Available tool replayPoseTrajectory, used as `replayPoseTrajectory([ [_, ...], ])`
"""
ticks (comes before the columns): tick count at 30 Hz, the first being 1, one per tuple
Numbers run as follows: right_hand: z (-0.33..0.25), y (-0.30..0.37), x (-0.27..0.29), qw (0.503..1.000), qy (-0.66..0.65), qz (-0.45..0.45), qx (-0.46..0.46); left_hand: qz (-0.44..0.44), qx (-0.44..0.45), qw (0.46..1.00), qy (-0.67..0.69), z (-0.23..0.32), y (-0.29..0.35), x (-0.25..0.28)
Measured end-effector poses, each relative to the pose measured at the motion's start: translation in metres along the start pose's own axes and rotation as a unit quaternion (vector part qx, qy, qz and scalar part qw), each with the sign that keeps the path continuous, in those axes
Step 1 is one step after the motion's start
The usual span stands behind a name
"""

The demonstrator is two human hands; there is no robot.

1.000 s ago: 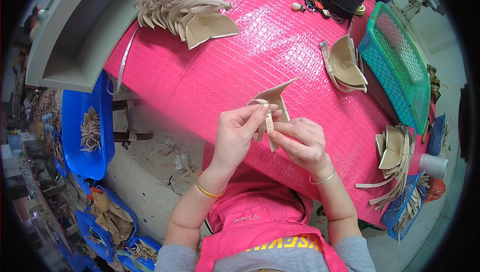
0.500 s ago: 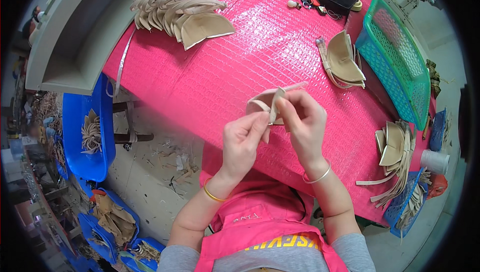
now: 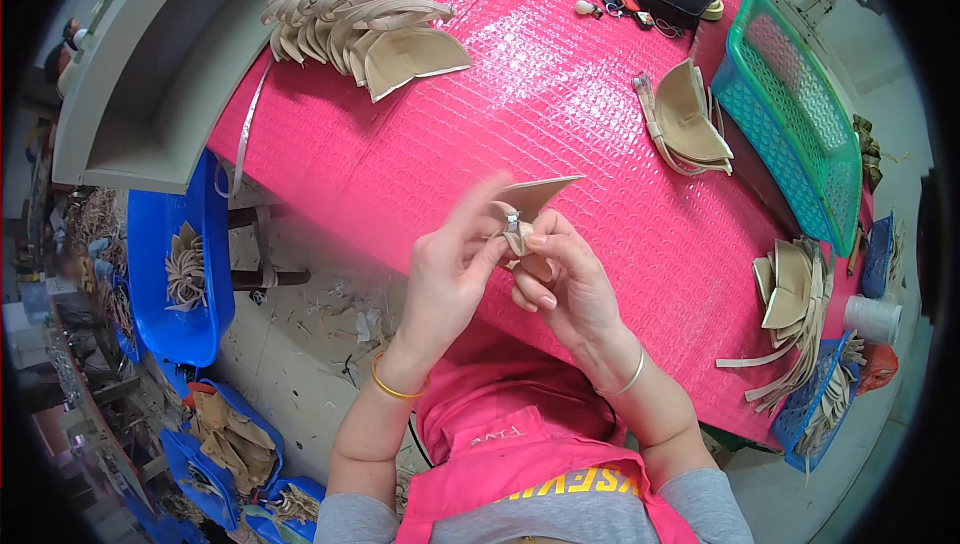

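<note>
- Apparently the step in hand is fitting or straightening a narrow beige strap (image 3: 525, 242) beside a small shiny metal-looking fitting (image 3: 513, 220); that is a judgement.
- The beige, wing-shaped folded panel (image 3: 543, 194), with the strap at its near end, is held up between both hands, above the near edge of the glossy pink embossed desk (image 3: 400, 164).
- The right hand (image 3: 578, 289) has a narrow grip, thumb and finger pinching the strap.
- The left hand (image 3: 440, 269) has its thumb near the strap and a blurred, raised index finger; how firmly its grip closes I cannot tell.
- The next move seems to call for a steady right pinch and a precise left fingertip.
- The panel looks stiff and matt, the strap thin and pliable.
- Similar beige folded pieces (image 3: 410, 56) lie overlapped at the far left, their edges pale; another beige folded piece (image 3: 690, 122) rests near the teal lattice-walled plastic basket (image 3: 775, 129).
</note>
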State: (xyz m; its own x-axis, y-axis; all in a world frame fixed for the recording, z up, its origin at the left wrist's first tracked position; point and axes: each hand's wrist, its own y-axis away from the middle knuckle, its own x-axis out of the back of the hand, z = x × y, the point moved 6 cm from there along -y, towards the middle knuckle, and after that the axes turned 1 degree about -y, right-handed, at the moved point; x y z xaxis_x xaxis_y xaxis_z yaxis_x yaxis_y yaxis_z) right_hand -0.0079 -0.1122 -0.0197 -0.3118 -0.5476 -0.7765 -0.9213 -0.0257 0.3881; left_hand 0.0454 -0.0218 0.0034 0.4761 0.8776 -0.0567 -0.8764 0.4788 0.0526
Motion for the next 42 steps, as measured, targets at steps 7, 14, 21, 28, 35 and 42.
replayPoseTrajectory([
  [7,0.002,-0.015,0.011,1.000,0.005,-0.026,0.007,0.092,-0.110,0.968,-0.206,0.011,0.003,0.004],
  [14,-0.022,-0.035,0.005,0.954,0.283,-0.043,0.094,0.046,-0.220,0.929,-0.293,0.017,0.003,0.004],
  [21,-0.065,-0.057,-0.006,0.654,0.640,0.011,0.402,0.030,-0.134,0.954,-0.266,0.019,-0.038,0.029],
  [28,-0.081,-0.175,-0.032,0.642,0.672,0.093,0.357,0.182,-0.310,0.652,-0.668,0.025,-0.077,0.009],
  [35,-0.136,-0.033,0.033,0.307,0.838,0.271,0.362,0.198,-0.257,0.676,-0.661,0.011,-0.107,0.041],
  [42,-0.150,0.002,0.054,0.290,0.857,0.260,0.336,-0.153,0.175,0.972,0.034,-0.061,-0.094,-0.105],
])
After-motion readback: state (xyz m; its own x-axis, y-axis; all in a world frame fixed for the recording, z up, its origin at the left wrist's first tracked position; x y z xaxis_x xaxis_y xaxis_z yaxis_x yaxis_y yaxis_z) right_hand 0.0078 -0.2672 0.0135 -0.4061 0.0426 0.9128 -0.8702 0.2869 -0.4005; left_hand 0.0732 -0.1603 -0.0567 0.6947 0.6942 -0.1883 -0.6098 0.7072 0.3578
